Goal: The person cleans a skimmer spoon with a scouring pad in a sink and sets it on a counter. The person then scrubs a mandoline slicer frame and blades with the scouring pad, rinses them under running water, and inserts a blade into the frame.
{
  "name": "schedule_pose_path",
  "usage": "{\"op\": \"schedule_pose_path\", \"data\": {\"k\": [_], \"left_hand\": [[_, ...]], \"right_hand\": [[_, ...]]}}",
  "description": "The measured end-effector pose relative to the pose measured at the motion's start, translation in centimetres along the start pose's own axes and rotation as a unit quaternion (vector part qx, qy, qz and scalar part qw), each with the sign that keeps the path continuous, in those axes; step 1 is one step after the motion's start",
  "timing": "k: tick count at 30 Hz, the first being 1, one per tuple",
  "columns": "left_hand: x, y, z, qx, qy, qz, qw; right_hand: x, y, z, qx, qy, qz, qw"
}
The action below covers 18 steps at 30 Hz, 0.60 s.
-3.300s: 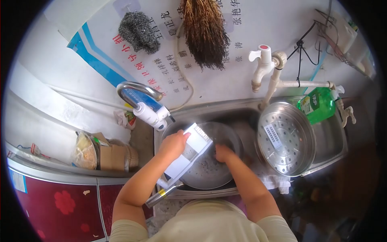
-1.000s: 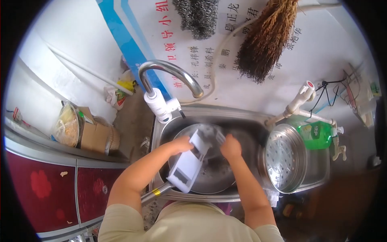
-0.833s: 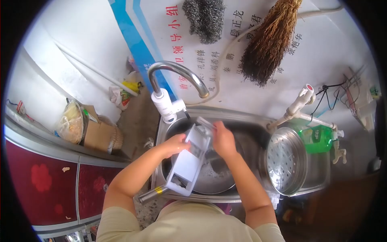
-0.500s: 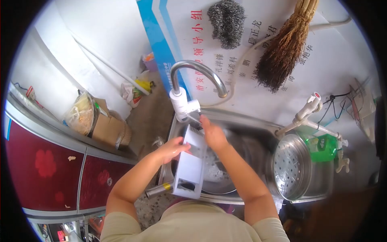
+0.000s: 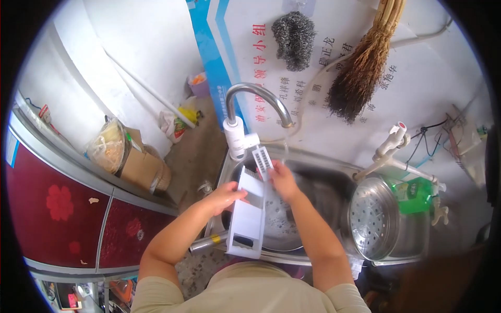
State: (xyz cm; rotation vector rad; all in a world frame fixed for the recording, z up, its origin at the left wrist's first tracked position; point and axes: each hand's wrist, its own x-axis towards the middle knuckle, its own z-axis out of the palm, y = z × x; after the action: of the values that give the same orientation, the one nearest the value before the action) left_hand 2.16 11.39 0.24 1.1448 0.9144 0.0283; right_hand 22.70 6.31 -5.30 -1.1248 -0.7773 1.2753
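Observation:
My left hand (image 5: 225, 198) is closed on the side of a white plastic mandoline slicer frame (image 5: 246, 216), which has rectangular openings and stands tilted over the near left edge of the sink. A small white slotted grater insert (image 5: 261, 160) is pinched at its lower end in my right hand (image 5: 282, 180). The insert is close to the frame's upper end, just below the white faucet body (image 5: 236, 138). From the curved metal spout (image 5: 261, 89) a thin stream of water falls beside my right hand. Behind my forearm, a round metal basin (image 5: 282, 237) with water sits in the sink.
The steel sink (image 5: 326, 163) holds a perforated metal steamer tray (image 5: 373, 221) on its right. A green detergent bottle (image 5: 412, 195) stands by a white pipe tap (image 5: 391, 141). A straw brush (image 5: 365, 68) and steel wool (image 5: 295, 41) hang on the wall. A red cabinet (image 5: 57, 208) is left.
My right hand has moved slightly right and down and turned the grater insert so its slotted face shows. The slicer frame stays in my left hand. The view has shifted a little.

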Motion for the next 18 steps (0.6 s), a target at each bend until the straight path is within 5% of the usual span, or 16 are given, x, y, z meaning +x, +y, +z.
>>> {"op": "schedule_pose_path", "data": {"k": [5, 18], "left_hand": [[0.2, 1.0, 1.1, 0.008, -0.006, 0.022, 1.000], [1.9, 2.5, 3.2, 0.053, -0.037, 0.097, 0.993]], "right_hand": [[-2.3, -2.4, 0.1, 0.162, -0.009, -0.034, 0.986], [-4.4, -3.9, -1.3, 0.180, 0.063, -0.036, 0.981]]}}
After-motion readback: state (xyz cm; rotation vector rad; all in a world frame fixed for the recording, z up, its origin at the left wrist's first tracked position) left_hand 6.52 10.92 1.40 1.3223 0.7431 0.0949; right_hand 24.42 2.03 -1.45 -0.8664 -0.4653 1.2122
